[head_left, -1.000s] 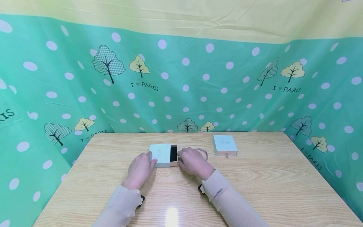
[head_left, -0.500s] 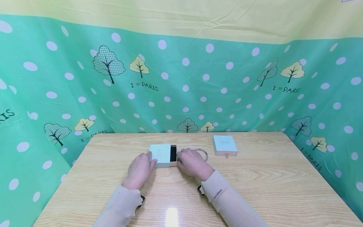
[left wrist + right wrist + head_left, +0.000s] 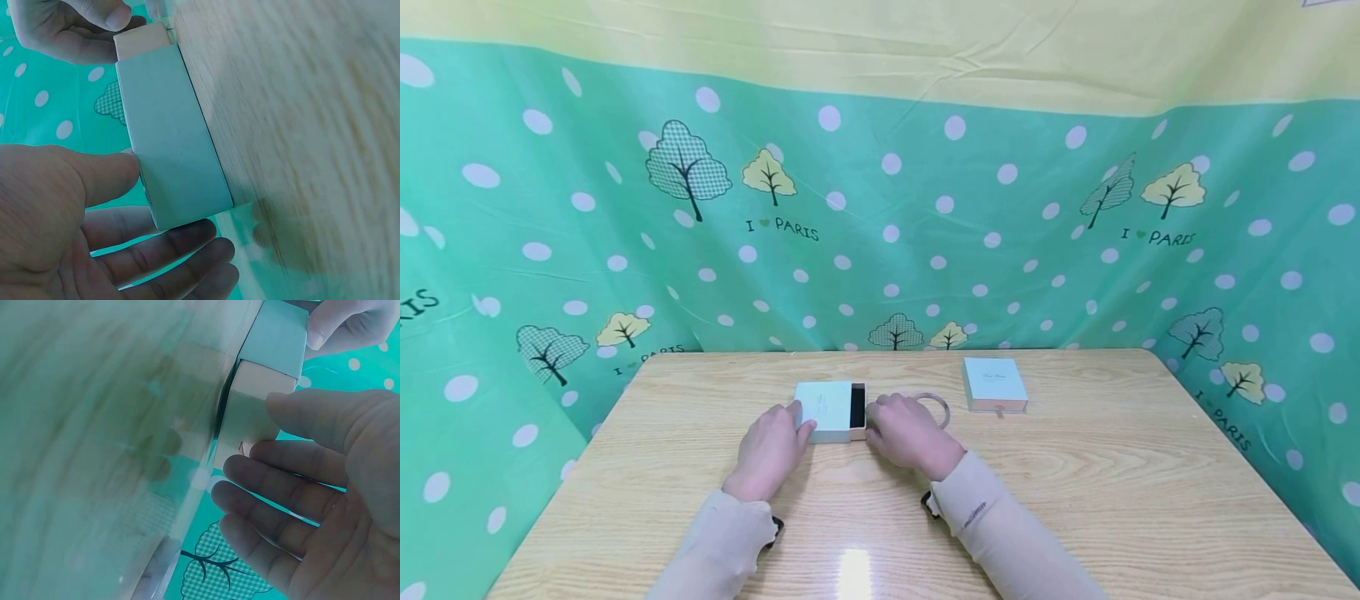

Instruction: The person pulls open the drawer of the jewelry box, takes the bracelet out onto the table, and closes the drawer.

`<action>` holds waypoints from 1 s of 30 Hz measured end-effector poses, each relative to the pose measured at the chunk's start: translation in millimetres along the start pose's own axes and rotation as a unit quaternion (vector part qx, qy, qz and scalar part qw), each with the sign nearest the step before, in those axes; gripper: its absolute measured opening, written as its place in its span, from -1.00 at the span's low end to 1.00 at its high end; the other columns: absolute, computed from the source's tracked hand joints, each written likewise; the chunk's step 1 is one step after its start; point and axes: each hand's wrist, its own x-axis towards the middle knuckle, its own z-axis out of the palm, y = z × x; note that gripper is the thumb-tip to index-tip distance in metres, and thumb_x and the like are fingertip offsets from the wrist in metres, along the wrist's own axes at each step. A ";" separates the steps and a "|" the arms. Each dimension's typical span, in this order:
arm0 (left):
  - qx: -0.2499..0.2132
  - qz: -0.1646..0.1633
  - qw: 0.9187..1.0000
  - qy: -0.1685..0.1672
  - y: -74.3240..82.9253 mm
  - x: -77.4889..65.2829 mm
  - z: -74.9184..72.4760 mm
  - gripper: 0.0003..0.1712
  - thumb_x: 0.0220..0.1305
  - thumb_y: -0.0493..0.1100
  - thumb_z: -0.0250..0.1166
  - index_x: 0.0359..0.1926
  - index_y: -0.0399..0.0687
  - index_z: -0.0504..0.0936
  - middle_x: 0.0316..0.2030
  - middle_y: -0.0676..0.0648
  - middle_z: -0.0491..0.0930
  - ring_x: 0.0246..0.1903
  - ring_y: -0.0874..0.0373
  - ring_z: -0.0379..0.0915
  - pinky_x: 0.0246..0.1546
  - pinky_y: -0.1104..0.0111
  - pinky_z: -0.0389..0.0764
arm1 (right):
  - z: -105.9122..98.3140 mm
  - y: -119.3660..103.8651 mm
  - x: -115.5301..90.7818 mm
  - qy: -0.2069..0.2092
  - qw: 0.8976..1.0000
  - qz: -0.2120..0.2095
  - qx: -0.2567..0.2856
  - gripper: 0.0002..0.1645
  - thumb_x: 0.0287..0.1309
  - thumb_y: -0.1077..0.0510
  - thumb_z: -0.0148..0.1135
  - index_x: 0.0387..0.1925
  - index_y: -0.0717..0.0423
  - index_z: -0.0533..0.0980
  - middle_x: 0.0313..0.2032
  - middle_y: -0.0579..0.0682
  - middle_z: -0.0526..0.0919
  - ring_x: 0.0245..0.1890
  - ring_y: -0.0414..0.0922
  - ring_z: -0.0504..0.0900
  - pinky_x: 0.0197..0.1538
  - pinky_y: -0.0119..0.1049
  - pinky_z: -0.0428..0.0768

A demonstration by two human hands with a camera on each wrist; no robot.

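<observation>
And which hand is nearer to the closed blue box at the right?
Right. The right hand is left of the closed box, at the drawer; the left hand is farther left, at the other box.

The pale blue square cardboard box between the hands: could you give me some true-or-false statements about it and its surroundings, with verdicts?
1. The pale blue square cardboard box has its black-lined drawer partly out. True.
2. The left hand touches this box. True.
3. The drawer sticks out on the left hand's side. False: it faces the right hand.
4. A thin greyish ring shows between the right hand and a second pale blue square box. True.
5. The left hand holds the second box. False: it rests on the wood-grain table, touched by neither hand.
</observation>
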 end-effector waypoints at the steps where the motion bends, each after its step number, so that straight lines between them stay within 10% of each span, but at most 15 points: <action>1: 0.000 0.001 1.000 0.000 0.1 -0.1 0.0 -0.53 0.30 -0.09 0.26 0.07 -0.38 0.52 -0.34 -0.24 0.56 -0.33 -0.05 0.54 -0.36 0.12 0.58 | 0.1 -0.2 0.0 -0.001 1.000 0.001 0.001 -0.90 0.18 0.10 0.21 -0.39 0.00 0.58 -0.46 -0.12 0.53 -0.40 -0.15 0.52 -0.34 -0.30 0.55; 30: 0.006 -0.005 1.000 -0.001 1.3 -0.2 -0.6 -0.49 0.31 -0.08 0.25 0.12 -0.39 0.49 -0.30 -0.26 0.56 -0.31 -0.08 0.54 -0.35 0.10 0.59 | -0.3 -4.0 -0.8 -0.010 1.000 -0.001 -0.017 -0.88 0.21 0.06 0.21 -0.35 0.00 0.59 -0.43 -0.12 0.53 -0.39 -0.15 0.52 -0.36 -0.30 0.53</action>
